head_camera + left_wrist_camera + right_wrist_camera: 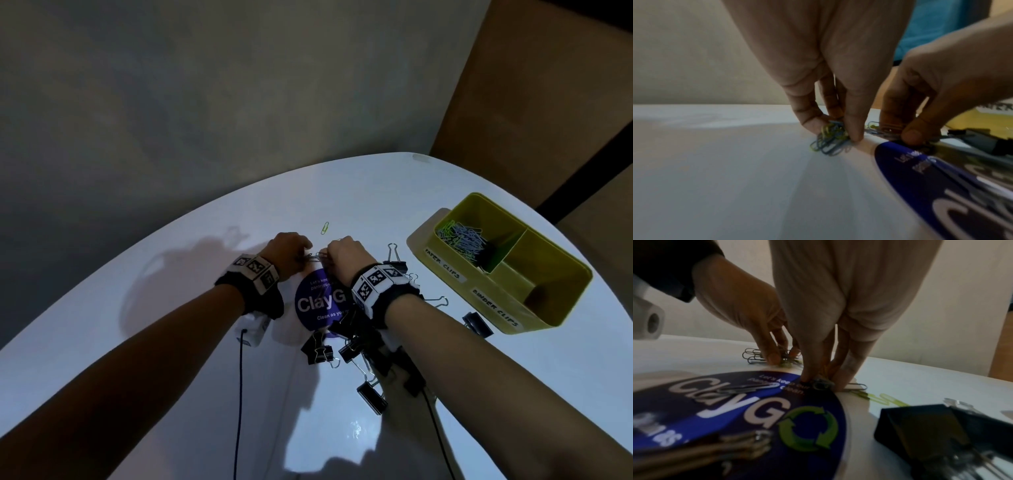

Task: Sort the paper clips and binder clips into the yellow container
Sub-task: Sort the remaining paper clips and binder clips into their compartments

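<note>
— Which part of the job are they on?

— Gathering, I'd say. Both hands are down on the desk [137,308], close together at the far edge of that round blue sticker [318,301]. The left hand [289,251] has its fingers [854,129] and thumb pinched round a small tangle of paper clips [830,139], blue and yellow-green ones, bunched against the desk. The right hand [344,253] is doing the same just beside it, fingers curled onto another few wire clips [820,383] right at the sticker's rim.

— And after that?

— My guess is a lift and a carry to the yellow container [561,301], which sits well off to the right. It has two compartments with handwritten labels; the far one already holds a heap of paper clips [462,240], the near one, marked for binder clips, looks empty. So the handfuls need to go over the divider's far side, without shedding strays on the way.

— Much left?

— Plenty. One green paper clip [324,228] lies alone beyond the hands, and the black binder clips [318,347] are scattered near the right forearm, untouched, silver handles sticking out. They're bulkier, so probably picked singly or in pairs.
</note>
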A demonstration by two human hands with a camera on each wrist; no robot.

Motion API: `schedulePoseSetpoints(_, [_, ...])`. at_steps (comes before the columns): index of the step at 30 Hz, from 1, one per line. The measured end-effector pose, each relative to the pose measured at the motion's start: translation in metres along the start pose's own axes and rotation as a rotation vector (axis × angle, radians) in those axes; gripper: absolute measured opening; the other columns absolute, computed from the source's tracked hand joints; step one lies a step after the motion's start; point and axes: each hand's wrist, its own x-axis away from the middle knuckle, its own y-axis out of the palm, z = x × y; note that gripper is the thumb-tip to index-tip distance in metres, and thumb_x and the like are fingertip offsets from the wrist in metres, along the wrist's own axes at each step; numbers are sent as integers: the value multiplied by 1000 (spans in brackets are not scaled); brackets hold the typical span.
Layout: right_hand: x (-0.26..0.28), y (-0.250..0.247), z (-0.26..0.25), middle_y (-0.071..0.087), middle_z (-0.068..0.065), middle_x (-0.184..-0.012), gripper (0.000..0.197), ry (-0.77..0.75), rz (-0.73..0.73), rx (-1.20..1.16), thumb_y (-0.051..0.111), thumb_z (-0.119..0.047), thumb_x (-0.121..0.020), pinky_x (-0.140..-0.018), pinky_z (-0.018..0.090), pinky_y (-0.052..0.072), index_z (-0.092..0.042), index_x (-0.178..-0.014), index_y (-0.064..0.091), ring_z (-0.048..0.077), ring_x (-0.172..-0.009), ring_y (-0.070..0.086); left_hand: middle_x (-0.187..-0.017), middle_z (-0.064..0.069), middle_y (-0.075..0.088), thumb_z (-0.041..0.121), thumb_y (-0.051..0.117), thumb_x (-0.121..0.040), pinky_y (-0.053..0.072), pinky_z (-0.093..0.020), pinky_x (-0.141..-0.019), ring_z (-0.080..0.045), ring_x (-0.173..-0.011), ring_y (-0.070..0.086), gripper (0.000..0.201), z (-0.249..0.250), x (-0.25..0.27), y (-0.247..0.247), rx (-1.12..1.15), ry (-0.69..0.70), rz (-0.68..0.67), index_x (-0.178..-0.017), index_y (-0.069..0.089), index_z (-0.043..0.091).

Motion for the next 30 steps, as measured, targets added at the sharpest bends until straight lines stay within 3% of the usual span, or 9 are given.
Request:
schedulePoseSetpoints(4, [3,-6,1,53,22,-118,23,-32,27,24,42,-3,-94,-84,35,44,3,-111,56,37,-109,56,-109,-13,66,7,69,-79,50,-32,-90,-27,-100,63,22,-3,4,-6,150,-34,73,-102,70,6])
schedulePoseSetpoints(9, [1,-3,4,57,20,-109,16,-45,66,-64,51,-9,-92,-74,30,41,-1,-99,63,36,-99,59,-101,-14,71,6,73,-77,49,-25,-84,-27,-92,67,21,-8,8,-12,203,-11,136,-97,73,5])
schedulePoseSetpoints(12, [1,-7,12,66,20,-100,13,-35,144,-251,63,-18,-88,-73,27,46,-7,-92,70,33,-91,63,-95,-13,72,3,74,-75,53,-32,-86,-26,-85,68,21,-10,9,-21,268,34,146,-95,73,6])
schedulePoseSetpoints(14, [5,-15,20,71,17,-93,11,-20,228,-410,64,-14,-87,-73,24,50,-6,-84,71,28,-85,66,-90,-11,71,2,71,-76,55,-35,-85,-23,-83,67,20,-6,11,-33,426,-50,132,-96,72,6])
schedulePoseSetpoints(17, [17,-33,34,73,12,-87,10,7,344,-718,70,-7,-84,-66,12,53,-5,-93,73,16,-75,66,-85,-11,71,1,72,-75,56,-31,-79,-18,-73,67,19,6,15,-52,669,-79,155,-92,71,10])
schedulePoseSetpoints(20, [36,-55,51,69,14,-81,16,38,404,-1022,72,-2,-81,-71,24,60,-3,-97,71,20,-73,64,-78,-7,68,-3,72,-75,55,-17,-69,-6,-62,65,21,33,17,-70,825,-28,198,-89,69,12])
schedulePoseSetpoints(22, [49,-70,65,68,11,-80,18,42,469,-1132,71,0,-81,-71,27,60,-3,-98,70,20,-73,65,-78,-3,66,-6,71,-75,55,-16,-66,-4,-59,64,22,58,13,-80,889,16,214,-92,68,8])
schedulePoseSetpoints(26, [76,-99,109,69,11,-84,18,76,608,-1176,71,-1,-81,-72,27,60,-1,-99,70,19,-75,67,-79,-4,65,-8,70,-74,56,-20,-64,-8,-59,64,22,120,-2,-86,988,132,164,-87,69,10])
schedulePoseSetpoints(30, [93,-108,161,70,1,-80,14,196,735,-1090,75,-9,-79,-78,30,59,-11,-93,72,18,-77,68,-74,-1,67,-7,70,-74,55,-21,-59,-9,-60,64,21,186,-21,-69,1026,182,40,-85,68,12])
